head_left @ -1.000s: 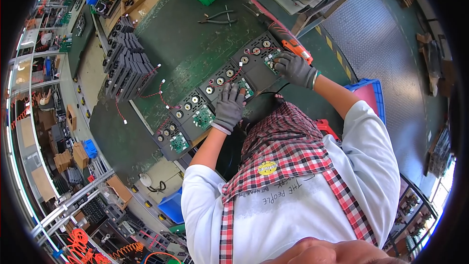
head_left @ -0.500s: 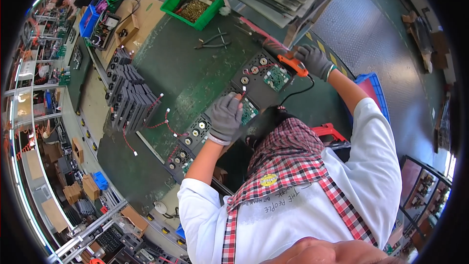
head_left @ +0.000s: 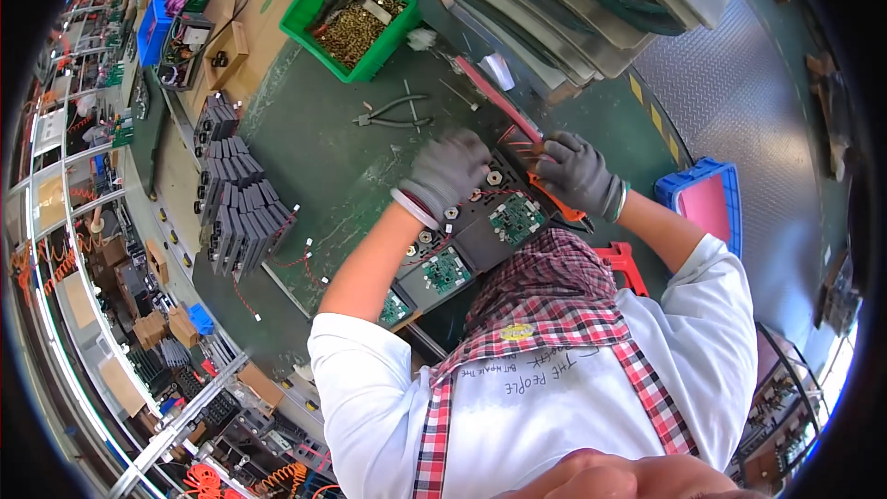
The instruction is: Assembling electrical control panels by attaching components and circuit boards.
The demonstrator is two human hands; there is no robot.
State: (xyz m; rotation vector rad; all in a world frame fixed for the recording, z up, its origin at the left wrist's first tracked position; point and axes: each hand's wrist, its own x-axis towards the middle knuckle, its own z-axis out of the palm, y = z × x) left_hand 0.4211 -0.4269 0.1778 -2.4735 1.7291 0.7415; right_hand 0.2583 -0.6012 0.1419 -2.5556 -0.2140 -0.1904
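My gloved right hand is closed around an orange-and-dark hand tool; most of its body is hidden by the hand and the panels. My gloved left hand is over the upper end of the row of dark panels, its fingers smeared by motion, so what it holds cannot be made out. Each panel carries round metal-coloured parts and a green circuit board, with a second board lower in the row. Red wires with white plugs run from the panels.
A green bin of small brass-coloured parts stands at the far side. Pliers lie on the green bench. Stacked dark panels stand at left. At right are a blue crate and a red stool.
My left hand has moved far and right, toward the upper end of the panel row. My right hand has come nearer to the panels, with the tool turned lower. The whole view has shifted.
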